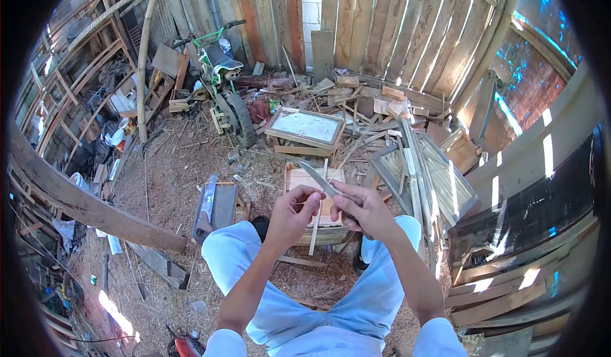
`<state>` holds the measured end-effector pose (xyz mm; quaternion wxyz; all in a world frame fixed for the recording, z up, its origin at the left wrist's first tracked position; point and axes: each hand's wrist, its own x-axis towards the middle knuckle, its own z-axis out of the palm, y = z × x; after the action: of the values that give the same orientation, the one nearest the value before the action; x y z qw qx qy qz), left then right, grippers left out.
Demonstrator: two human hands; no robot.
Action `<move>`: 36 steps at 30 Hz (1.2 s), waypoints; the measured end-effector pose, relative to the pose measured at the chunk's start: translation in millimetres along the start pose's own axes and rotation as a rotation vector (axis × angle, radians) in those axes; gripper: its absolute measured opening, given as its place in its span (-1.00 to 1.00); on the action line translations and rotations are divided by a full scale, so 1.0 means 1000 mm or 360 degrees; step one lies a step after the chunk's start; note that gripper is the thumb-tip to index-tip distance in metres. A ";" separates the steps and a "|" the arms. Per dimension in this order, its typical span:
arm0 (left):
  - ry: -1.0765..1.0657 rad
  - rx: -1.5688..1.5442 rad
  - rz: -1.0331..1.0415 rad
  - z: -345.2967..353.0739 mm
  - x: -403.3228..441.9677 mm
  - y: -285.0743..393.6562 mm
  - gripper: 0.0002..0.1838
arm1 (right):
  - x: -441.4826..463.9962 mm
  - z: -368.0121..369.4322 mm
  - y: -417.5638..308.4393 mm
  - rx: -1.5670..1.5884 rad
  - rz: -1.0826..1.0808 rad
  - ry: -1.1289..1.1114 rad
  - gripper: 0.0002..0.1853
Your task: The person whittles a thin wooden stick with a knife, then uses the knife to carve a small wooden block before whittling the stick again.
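My right hand [363, 210] is closed round the handle of a knife [316, 177]. Its bare blade slants up and to the left, across a thin pale wooden stick [315, 233]. The stick stands nearly upright in the view between my two hands. My left hand [296, 212] is pinched closed on it, thumb and forefinger beside the blade. Whether the edge touches the wood I cannot tell. Beneath the hands, between my knees, is a low wooden box [296, 177], partly hidden by them.
A handsaw [206, 204] lies on a dark board [223, 207] at the left. Ahead are a framed panel [305, 126], scrap wood [356, 99] and a green bike [223, 64]. Long slats [417, 172] lean on the right. A curved beam [95, 198] crosses the left side.
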<state>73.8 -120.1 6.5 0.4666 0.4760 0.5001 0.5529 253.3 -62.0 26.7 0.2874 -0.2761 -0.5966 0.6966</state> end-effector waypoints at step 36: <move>0.0202 0.0903 0.0669 0.005 -0.023 0.023 -0.96 | -0.018 -0.008 -0.034 0.0533 0.0222 0.0017 -0.66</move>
<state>80.4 -143.8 28.0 0.1601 0.6437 0.5527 0.5045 274.2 -65.8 60.0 0.2836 -0.2687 -0.4500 0.8030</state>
